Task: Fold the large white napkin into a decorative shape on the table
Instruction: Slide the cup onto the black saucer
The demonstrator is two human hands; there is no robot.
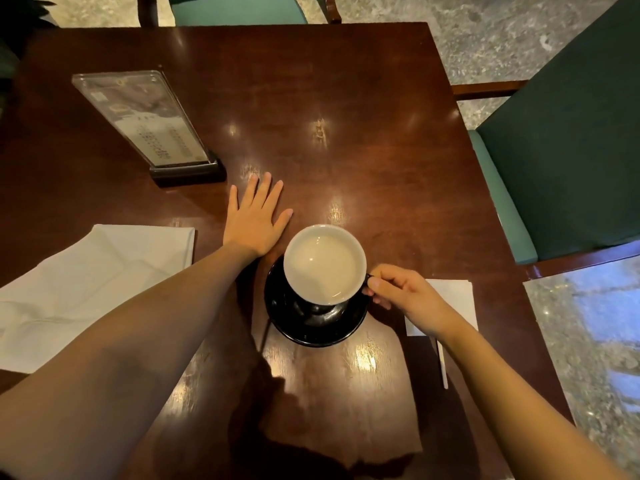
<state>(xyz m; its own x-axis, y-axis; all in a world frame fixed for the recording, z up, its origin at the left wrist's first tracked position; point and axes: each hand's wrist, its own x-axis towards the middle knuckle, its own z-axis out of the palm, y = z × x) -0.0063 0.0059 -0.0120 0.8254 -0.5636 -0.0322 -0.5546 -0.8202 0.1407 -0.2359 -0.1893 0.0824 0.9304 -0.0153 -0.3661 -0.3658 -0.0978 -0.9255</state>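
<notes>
While your left hand [254, 221] is lying flat, fingers spread, your right hand [401, 297] is pinching the cup [323, 265] handle; the white napkin [93, 289] is lying flat, long axis running near-left to far-right.

Right hand [403, 292] pinching cup [323, 265] handle (saucer [311, 327] beneath), left hand [254, 220] flat

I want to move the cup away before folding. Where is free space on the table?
Free: the far half of the table beyond the left hand, right of the menu stand. Crowded: the napkin left; the cup and saucer.
</notes>
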